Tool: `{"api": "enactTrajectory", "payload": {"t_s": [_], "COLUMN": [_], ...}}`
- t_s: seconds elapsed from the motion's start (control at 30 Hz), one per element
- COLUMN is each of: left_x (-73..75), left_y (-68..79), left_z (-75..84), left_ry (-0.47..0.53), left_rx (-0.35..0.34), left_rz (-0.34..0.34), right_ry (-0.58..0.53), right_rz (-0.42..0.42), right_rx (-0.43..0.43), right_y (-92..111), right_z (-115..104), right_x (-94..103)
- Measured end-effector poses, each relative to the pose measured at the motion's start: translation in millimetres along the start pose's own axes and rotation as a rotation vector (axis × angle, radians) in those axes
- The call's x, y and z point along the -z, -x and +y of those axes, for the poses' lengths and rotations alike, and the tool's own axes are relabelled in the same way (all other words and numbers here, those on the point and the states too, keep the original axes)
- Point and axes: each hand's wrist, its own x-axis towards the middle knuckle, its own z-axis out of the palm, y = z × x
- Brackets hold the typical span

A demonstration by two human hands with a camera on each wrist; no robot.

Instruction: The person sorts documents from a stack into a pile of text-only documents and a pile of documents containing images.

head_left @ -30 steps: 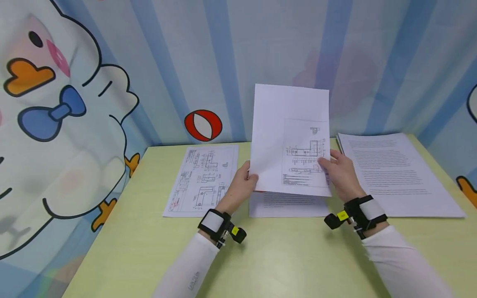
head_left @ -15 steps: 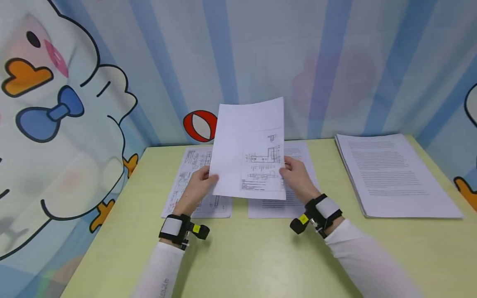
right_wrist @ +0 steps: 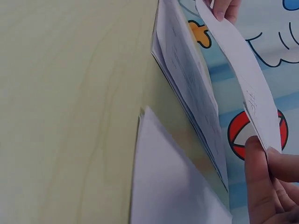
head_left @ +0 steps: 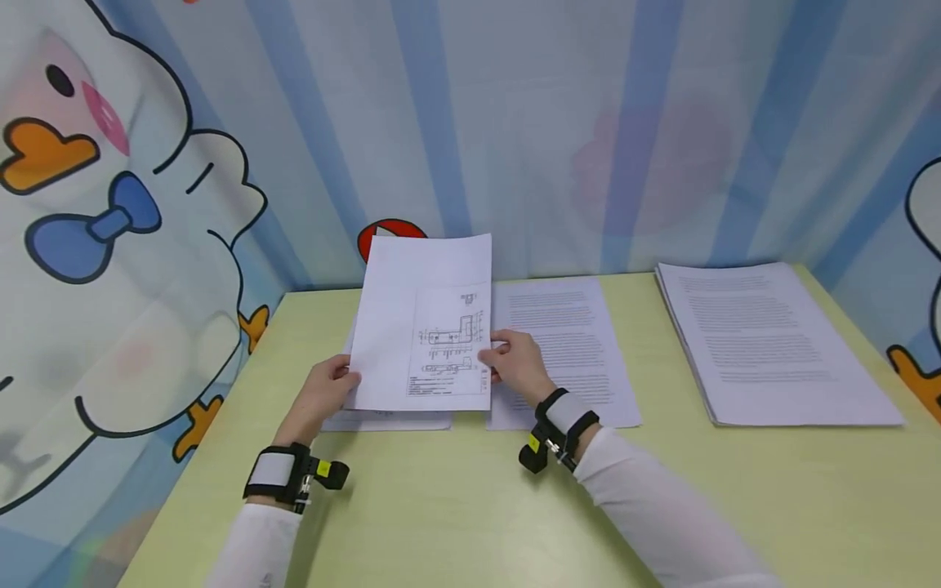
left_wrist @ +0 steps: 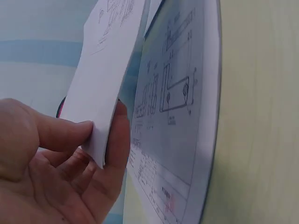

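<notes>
Worktop (head_left: 434, 523) carries a thick text stack (head_left: 779, 343) at its right, a middle text pile (head_left: 566, 343) and, at its left, a drawing pile (left_wrist: 180, 126). Above that pile, tilted and apart from it, is the drawing paper (head_left: 422, 322), the left grip (head_left: 321, 394) pinching its left edge, the right grip (head_left: 519, 365) its right. The step in hand looks like positioning; the next move would call for level lowering, edges aligned.
</notes>
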Motion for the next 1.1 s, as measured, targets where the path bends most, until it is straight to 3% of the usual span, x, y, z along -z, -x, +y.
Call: {"api": "enactTrajectory", "payload": {"t_s": [0.23, 0.57, 0.87, 1.1], "left_x": [13.2, 18.3, 17.2, 16.2], "left_y": [1.2, -3.9, -6.7, -5.4], "left_z": [-13.6, -34.5, -44.9, -44.5], "left_ry": [-0.036, -0.065, -0.119, -0.153], "left_rx": [0.042, 0.1, 0.148, 0.158], "left_rz": [0.036, 0.097, 0.086, 0.127], "right_ry": [-0.017, 0.079, 0.137, 0.097], "right_rz": [-0.001, -0.121, -0.083, -0.078], "right_rx": [-0.014, -0.021, -0.042, -0.082], "right_y": [-1, 3, 3, 2], "right_z": [0, 1, -4, -3], "right_x": [-24.7, -46.0, -57.0, -58.1]}}
